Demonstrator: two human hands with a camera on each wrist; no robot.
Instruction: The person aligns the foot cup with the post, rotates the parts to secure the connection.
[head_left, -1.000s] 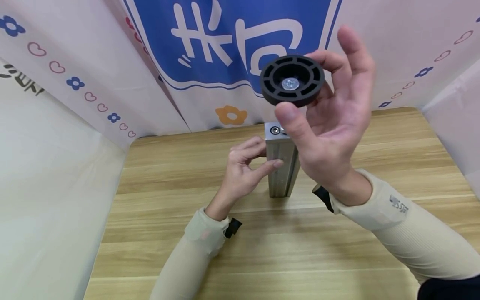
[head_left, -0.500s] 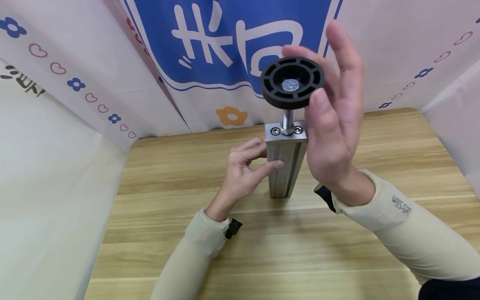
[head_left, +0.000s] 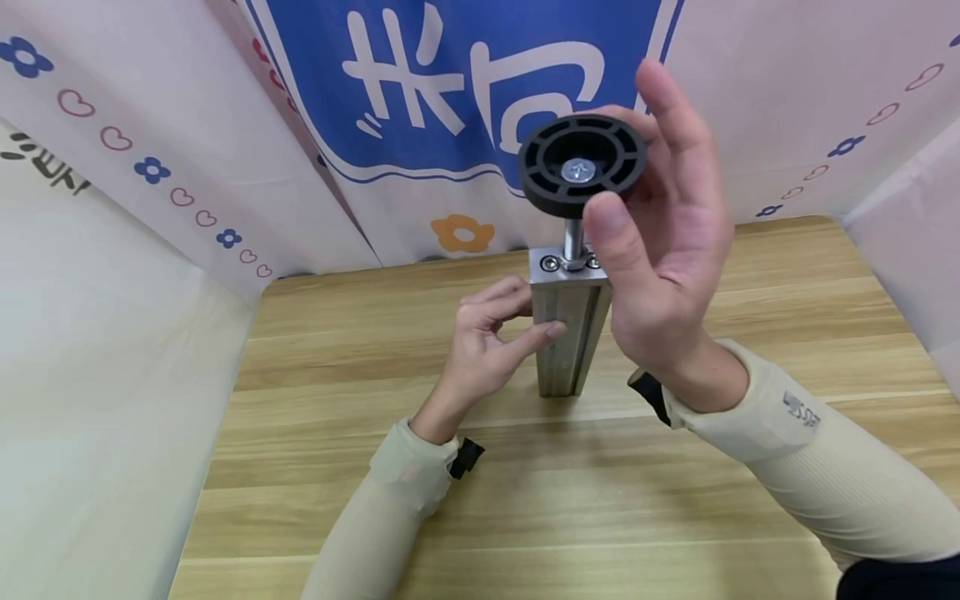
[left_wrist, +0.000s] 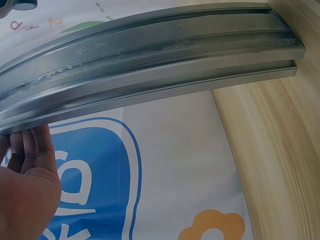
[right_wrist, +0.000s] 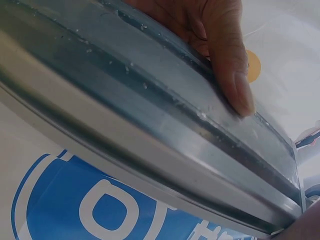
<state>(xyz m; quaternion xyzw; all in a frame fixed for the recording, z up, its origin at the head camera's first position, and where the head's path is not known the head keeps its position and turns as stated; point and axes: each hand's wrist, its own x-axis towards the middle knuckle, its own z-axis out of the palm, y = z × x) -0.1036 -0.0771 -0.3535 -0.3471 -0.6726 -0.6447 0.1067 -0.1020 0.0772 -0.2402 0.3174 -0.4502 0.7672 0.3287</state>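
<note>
A black round levelling foot [head_left: 578,171] with a cross-head screw in its centre sits on a threaded stem. The stem and its nut [head_left: 573,264] meet the end plate of an upright aluminium profile [head_left: 568,362], which stands on the table. My right hand [head_left: 667,242] holds the foot by its rim, thumb at the front and fingers behind, partly hidden. Lower down, my left hand [head_left: 487,337] grips the profile, its thumb on the front face and its fingers at the left side. The right wrist view shows the left thumb [right_wrist: 242,95] pressed against the metal.
The wooden table [head_left: 315,492] has a back edge close behind the profile. White printed cloth with a blue sign [head_left: 420,158] hangs behind it. Pale cloth walls [head_left: 90,375] rise at the sides.
My right thumb moved off to the right side of the foot's rim, then came back left to its front. My left hand and the profile stay in place.
</note>
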